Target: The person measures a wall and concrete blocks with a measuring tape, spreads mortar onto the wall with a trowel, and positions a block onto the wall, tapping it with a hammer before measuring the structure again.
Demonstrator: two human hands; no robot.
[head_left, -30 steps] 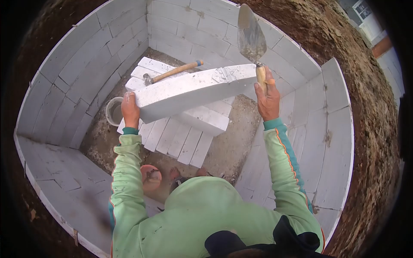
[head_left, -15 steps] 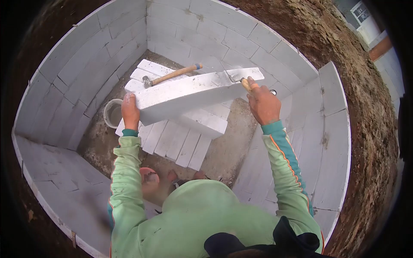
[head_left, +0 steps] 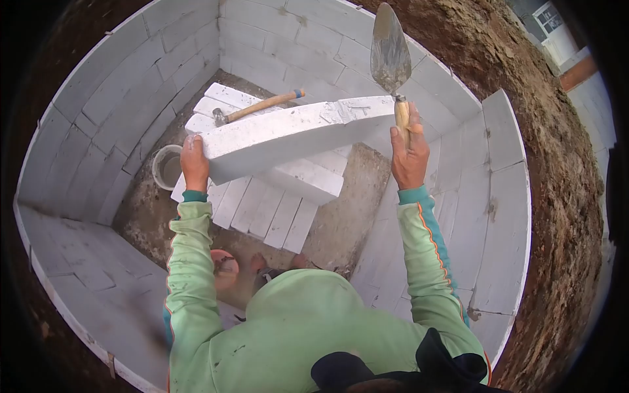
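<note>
Long block (head_left: 288, 141) being held over stacked blocks (head_left: 262, 209), both ends being braced, apparently for balance | left grip (head_left: 194, 162): left end being clasped | right grip (head_left: 410, 160): trowel (head_left: 391, 59) being pinched by handle, blade being pointed far, right end presumably being steadied too

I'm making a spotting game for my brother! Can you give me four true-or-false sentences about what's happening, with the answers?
1. The right hand holds a trowel. True.
2. The left hand grips the hammer. False: it grips one end of a long block.
3. The trowel's blade points toward the person's chest. False: it points away.
4. The hammer lies on the stacked blocks. True.
</note>
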